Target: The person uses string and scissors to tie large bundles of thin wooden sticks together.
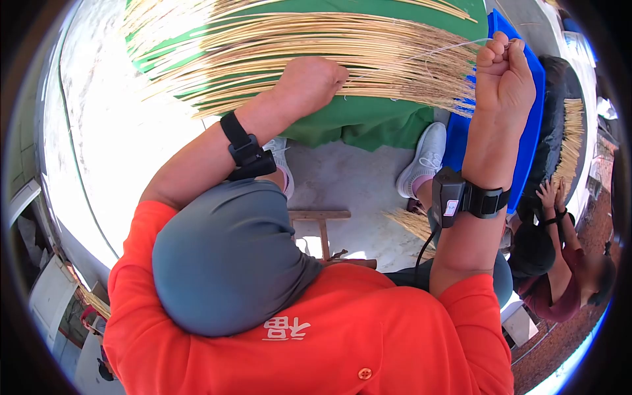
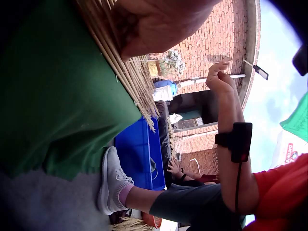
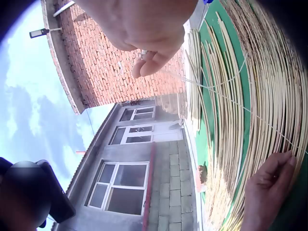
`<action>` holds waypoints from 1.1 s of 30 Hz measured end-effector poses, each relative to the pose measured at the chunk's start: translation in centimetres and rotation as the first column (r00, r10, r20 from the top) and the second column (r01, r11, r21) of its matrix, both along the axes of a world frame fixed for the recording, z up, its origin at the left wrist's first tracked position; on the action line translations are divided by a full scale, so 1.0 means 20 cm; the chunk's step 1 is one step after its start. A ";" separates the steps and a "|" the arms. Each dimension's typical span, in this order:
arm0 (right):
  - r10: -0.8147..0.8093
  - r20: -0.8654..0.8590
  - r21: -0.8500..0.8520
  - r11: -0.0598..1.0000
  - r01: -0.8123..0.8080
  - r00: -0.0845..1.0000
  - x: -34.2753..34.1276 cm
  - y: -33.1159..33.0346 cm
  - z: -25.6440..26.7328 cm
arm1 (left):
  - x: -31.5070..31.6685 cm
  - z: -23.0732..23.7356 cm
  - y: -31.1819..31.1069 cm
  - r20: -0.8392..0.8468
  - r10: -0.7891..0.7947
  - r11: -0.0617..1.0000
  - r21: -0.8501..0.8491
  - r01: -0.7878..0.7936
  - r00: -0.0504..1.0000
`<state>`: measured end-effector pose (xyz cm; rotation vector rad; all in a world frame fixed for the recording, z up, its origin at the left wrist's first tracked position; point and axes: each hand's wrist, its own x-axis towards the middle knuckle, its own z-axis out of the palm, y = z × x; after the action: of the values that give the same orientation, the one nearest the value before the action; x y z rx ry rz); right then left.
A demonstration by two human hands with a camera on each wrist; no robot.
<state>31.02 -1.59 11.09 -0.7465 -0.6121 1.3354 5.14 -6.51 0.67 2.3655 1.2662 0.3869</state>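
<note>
Long dry straw stalks lie side by side in rows across a green cloth. My left hand rests at the near edge of the stalks, fingers curled, with thumb and forefinger pinched at a thin white string. To the right, my right hand is raised beyond the feathery ends of the stalks, its fingertips pinching the string's other stretch. Between the two hands the string runs nearly straight over the stalks, with a loose loop beside it. Curled fingers partly hide the grip in both wrist views.
A blue bin stands beneath my right arm. Farther right, another person reaches toward a straw bundle on a black surface. A small wooden stool and more straw are on the floor near my shoes.
</note>
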 end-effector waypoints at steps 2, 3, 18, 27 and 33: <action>0.009 0.014 0.026 1.000 -0.009 1.000 0.00 -0.02 -0.02 | 0.00 0.02 -0.01 0.006 -0.010 0.999 0.045 0.009 1.000; 0.020 0.032 0.050 0.999 -0.022 0.999 0.00 -0.02 -0.03 | 0.00 0.03 -0.01 0.014 -0.017 0.996 0.087 0.016 1.000; -0.169 0.294 0.055 0.986 0.160 0.941 -0.04 -0.13 0.07 | 0.00 0.02 0.01 -0.177 -0.004 0.967 0.248 0.048 0.984; 0.250 0.164 0.089 0.960 -0.267 0.954 0.00 -0.17 0.10 | 0.01 0.05 0.00 -0.235 -0.028 0.985 0.160 0.067 0.972; 0.127 0.380 -0.101 0.990 -0.095 0.916 -0.15 -0.22 0.02 | 0.01 0.04 -0.01 -0.185 -0.041 0.977 0.197 0.078 0.982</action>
<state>27.98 -5.94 11.53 -1.0681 -0.9301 1.3312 5.44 -6.71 1.55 2.6568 1.2843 0.3010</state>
